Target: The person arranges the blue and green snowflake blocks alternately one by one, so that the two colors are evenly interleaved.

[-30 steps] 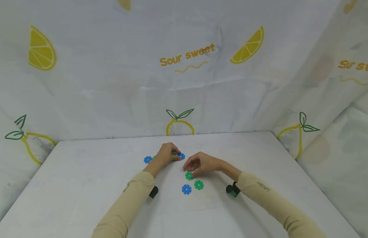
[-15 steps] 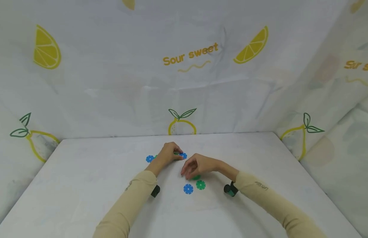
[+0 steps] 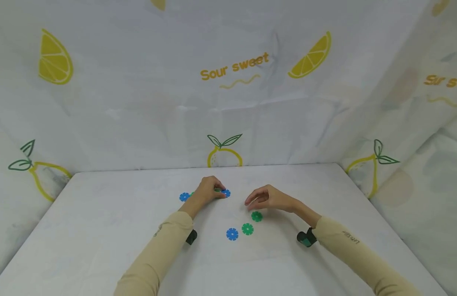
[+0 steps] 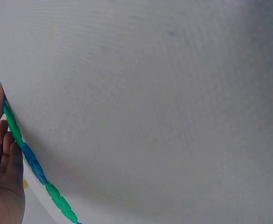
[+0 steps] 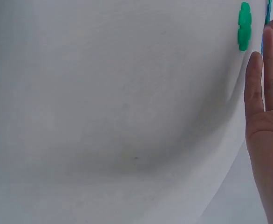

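Head view: left hand (image 3: 207,190) has thumb and finger pinched on the blue end disc (image 3: 227,193), a notched snowflake piece at the right end of the disc row (image 4: 33,163). The row's long axis runs left to right across the table (image 3: 114,230); hand and wrist hide its middle here. Left wrist view: row alternates blue and green, pieces touching where seen.

Right hand (image 3: 273,199): fingers lightly bent, apart from the thumb, nothing held; it hangs right of the row's end, gap between. First loose green disc (image 3: 257,216) lies just below it on the person's side; right hand clearly nearer. Second green disc (image 3: 247,229), then loose blue disc (image 3: 232,234), lie further toward the person and leftward.

Writing: orange "Sour sweet" lettering (image 3: 234,66) on the backdrop cloth (image 3: 147,123), a repeat cut off at the right edge. Print on left sleeve (image 3: 169,234) and right sleeve (image 3: 343,242) too small to read.
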Motion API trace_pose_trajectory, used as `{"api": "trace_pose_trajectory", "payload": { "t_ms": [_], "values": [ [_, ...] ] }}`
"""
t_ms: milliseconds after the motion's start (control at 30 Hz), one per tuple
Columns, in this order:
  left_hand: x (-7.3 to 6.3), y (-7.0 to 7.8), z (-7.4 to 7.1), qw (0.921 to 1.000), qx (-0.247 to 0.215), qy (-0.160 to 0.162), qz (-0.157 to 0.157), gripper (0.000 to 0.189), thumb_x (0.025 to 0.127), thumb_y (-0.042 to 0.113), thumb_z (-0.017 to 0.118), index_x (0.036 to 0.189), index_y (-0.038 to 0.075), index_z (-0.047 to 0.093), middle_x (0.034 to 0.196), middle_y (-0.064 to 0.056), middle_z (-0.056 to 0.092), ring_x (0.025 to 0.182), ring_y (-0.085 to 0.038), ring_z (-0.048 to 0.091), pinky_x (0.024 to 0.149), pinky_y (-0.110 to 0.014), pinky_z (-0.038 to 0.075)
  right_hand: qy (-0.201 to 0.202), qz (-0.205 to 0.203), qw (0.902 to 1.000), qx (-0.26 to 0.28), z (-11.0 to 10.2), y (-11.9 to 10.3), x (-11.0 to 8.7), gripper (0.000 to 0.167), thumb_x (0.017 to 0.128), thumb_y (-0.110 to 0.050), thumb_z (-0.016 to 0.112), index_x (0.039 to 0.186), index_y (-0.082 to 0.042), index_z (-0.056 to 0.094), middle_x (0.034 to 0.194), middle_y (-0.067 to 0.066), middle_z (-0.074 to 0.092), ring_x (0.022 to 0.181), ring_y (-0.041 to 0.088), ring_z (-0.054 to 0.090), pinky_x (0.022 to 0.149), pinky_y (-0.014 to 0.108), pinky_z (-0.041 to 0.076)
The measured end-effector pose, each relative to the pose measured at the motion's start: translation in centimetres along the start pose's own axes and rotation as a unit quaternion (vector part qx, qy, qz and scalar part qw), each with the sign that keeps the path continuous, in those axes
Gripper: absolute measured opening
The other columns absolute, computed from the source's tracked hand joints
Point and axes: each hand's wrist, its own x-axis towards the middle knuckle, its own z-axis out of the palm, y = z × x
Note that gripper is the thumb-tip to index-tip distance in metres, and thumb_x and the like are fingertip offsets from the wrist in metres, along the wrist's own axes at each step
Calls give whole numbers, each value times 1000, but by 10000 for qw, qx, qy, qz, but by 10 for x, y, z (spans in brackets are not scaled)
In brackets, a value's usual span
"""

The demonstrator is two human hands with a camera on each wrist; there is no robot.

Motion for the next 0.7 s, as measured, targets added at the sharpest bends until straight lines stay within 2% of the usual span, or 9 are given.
{"api": "trace_pose_trajectory", "payload": {
  "t_ms": [100,300,467,700],
  "values": [
    [-1,0,-1,10000,1,-16,3,19,77,11,80,93,3,75,97,-7,65,97,-23,60,91,-36,49,-61,106,9999,31,-1,2,-5,24,91,-2,62,114,4,65,114,19,66,102,26,66,90,28,51],
    [-2,0,-2,9999,-117,-4,111,19,77,10,80,93,2,74,96,-8,65,97,-24,60,90,-36,50,-75,319,9995,-35,2,6,-21,22,90,-4,63,111,1,67,111,16,67,88,24,66,80,29,54],
    [-2,-1,-1,9997,-142,57,173,19,76,10,81,92,2,74,95,-7,66,96,-24,61,88,-36,50,65,90,9998,-164,6,9,-38,24,89,-2,64,113,3,65,109,18,66,93,28,64,85,29,53],
    [-2,0,-1,9998,-212,32,48,19,77,10,80,93,2,74,96,-7,65,98,-24,61,90,-36,50,411,-39,9991,-105,16,13,-54,29,84,-1,71,112,5,65,111,19,66,95,23,64,86,28,53]
  ]
}}
